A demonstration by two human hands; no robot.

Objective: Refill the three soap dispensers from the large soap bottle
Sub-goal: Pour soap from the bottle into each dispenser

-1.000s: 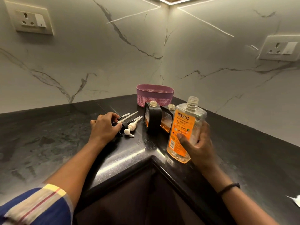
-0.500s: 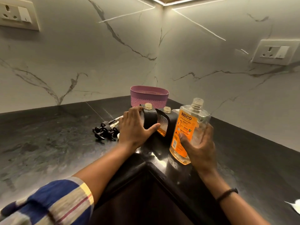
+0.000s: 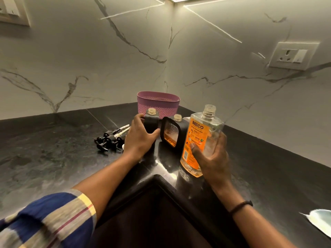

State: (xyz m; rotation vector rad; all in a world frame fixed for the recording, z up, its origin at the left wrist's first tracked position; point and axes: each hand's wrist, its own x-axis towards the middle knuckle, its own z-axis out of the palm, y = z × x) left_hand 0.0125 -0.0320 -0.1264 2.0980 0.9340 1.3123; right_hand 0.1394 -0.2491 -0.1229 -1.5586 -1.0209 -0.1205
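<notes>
Sleeve [image 3: 48, 217]: striped blue, grey and yellow, on the left arm at the bottom edge.
Wristband [image 3: 240, 207]: dark, around the right wrist.
Tabletop [image 3: 44, 158]: black, glossy, wrapping an inner corner; a dark drop fills the near middle.
Pale object [image 3: 320, 220]: white, at the right edge of the tabletop, cut off by the frame; what it is cannot be told.
Right hand [image 3: 213, 158]: grip closed around the lower half of the large bottle, thumb pressed on the label.
Large bottle [image 3: 200, 140]: clear, cap off, upright near the inner corner edge; whether its base touches the tabletop cannot be told; orange liquid shows in the lower part.
Label [image 3: 195, 138]: orange, reads "BECO" at the top; the smaller print is too blurred to read.
Left hand [image 3: 139, 138]: grip wrapped around the left dispenser, thumb across its front.
Left dispenser [image 3: 151, 120]: black, open threaded neck, partly hidden by the hand.
Middle dispenser [image 3: 172, 133]: black frame with a clear window showing a little orange liquid; open neck; between the left dispenser and the large bottle.
Third dispenser: only a sliver behind the large bottle.
Pumps [image 3: 111, 138]: black heads with white tubes, lying together left of the left hand.
Basket [image 3: 158, 103]: pink, woven pattern, behind the dispensers in the corner.
Walls: white marble with dark veins.
Socket [image 3: 293, 55]: white, with a switch, on the right wall; another at the top left edge.
</notes>
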